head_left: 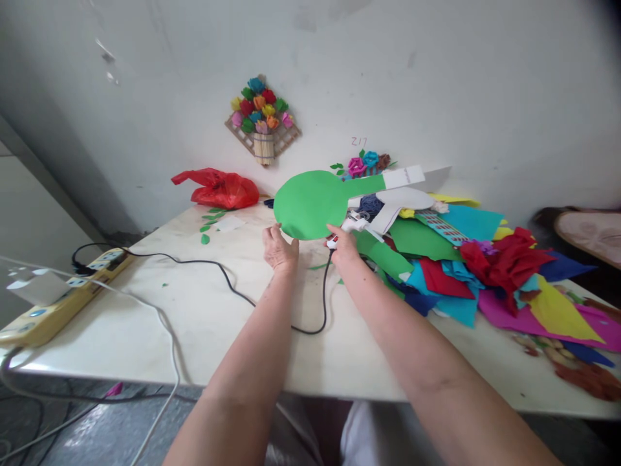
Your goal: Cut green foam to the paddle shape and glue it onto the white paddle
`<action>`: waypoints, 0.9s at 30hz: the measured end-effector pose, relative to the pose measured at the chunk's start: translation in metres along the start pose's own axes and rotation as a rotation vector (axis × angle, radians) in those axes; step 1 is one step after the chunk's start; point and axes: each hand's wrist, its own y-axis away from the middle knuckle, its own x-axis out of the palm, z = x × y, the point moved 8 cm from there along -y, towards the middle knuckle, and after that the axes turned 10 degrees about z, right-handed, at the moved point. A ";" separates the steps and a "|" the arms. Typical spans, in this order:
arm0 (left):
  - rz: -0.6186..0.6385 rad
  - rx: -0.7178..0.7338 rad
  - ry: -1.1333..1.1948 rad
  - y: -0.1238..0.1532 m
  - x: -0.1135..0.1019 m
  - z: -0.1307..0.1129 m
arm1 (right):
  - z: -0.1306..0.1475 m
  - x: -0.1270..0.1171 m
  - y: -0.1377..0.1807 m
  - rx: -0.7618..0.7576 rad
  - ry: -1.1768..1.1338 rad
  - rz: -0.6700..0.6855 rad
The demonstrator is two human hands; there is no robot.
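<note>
A green fan-shaped cutout [310,204], round with a handle reaching right to a white end strip [403,177], is raised above the table, its flat face toward me. My left hand [281,249] grips its lower left edge, fingers partly hidden. At the lower right edge my right hand [343,244] pinches it with the thumb in front. Close behind that hand is a white glue gun [358,223], with a black cord [325,291] running down from it. Whether the right hand also touches the gun I cannot tell.
Coloured paper and crepe sheets [514,265] pile up on the right of the table [218,349]. A red plastic bag [220,189] and small green leaves [205,239] lie at the back left. A power strip [77,298] sits left. Paper flowers in a holder [264,147] hang on the wall.
</note>
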 end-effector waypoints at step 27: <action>0.097 -0.298 0.883 -0.019 0.026 0.048 | 0.024 0.041 0.013 0.031 0.378 0.403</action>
